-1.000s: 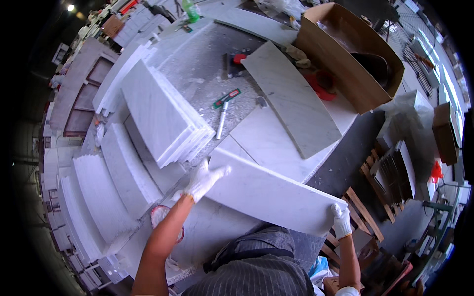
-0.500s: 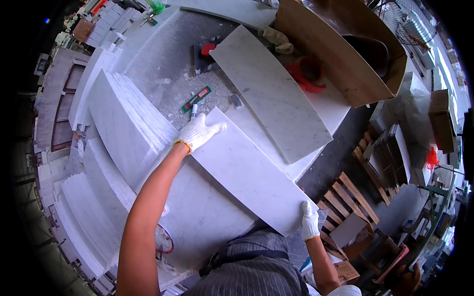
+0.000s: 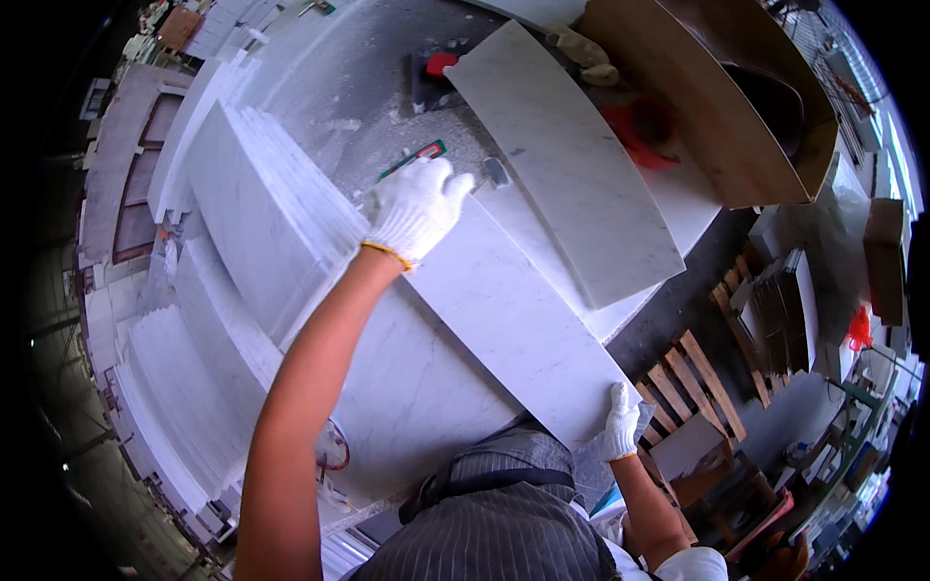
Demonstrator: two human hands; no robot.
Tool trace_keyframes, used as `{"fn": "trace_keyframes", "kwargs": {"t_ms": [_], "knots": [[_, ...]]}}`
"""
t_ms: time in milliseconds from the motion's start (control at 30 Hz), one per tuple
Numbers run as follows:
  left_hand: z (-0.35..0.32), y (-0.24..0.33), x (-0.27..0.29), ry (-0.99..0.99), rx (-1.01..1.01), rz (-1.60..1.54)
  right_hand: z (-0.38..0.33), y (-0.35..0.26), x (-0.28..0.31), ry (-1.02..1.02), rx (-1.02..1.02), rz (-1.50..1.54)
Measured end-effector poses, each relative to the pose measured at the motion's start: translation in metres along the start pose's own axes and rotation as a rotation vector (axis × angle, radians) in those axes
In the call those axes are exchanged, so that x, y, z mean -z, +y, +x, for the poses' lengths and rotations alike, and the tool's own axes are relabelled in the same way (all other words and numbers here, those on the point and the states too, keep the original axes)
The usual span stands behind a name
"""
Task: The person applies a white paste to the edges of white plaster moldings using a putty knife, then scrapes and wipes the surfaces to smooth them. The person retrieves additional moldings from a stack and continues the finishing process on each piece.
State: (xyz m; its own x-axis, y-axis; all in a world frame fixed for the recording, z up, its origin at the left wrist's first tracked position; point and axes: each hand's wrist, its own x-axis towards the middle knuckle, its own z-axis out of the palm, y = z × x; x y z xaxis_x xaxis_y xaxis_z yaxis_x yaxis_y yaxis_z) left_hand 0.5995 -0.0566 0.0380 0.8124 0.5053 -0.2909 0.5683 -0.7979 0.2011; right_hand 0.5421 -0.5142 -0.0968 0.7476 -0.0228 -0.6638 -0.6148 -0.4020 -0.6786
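A long white marble slab [image 3: 523, 315] slants across the table in front of me. My right hand [image 3: 620, 423], in a white knit glove, is closed on its near right corner, with the thumb on top. Over the slab's far left end is my gloved left hand [image 3: 418, 208], hiding that end. Its thumb stands apart, but the other fingers bend down out of sight, so I cannot tell whether they touch the slab. Just beyond it lies a slim green tool [image 3: 426, 153], partly covered by the hand. A second grey-veined slab [image 3: 572, 165] lies farther right.
Stacked marble slabs [image 3: 257, 208] stand along the left. A red tape dispenser [image 3: 644, 136] and an open cardboard box [image 3: 712, 116] are at the far right. A dark tool with a red knob [image 3: 441, 66] lies on the dusty far surface. Wooden pallets [image 3: 693, 382] are on the floor at right.
My left hand has lifted from the slab's far left edge and shifted right, now covering that end and part of the green tool. My right hand keeps its corner grip. The view has shifted slightly.
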Motion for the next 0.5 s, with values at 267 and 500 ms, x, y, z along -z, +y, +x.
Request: {"fn": "trace_keyframes", "kwargs": {"t_ms": [267,500], "knots": [[-0.129,0.031,-0.146,-0.121,-0.401,0.27,-0.006,-0.016,-0.001,-0.052,0.058,-0.08],[-0.252,0.102,-0.205,-0.394,-0.968,-0.036,0.03,-0.042,0.036,-0.045,0.45,-0.373]]}}
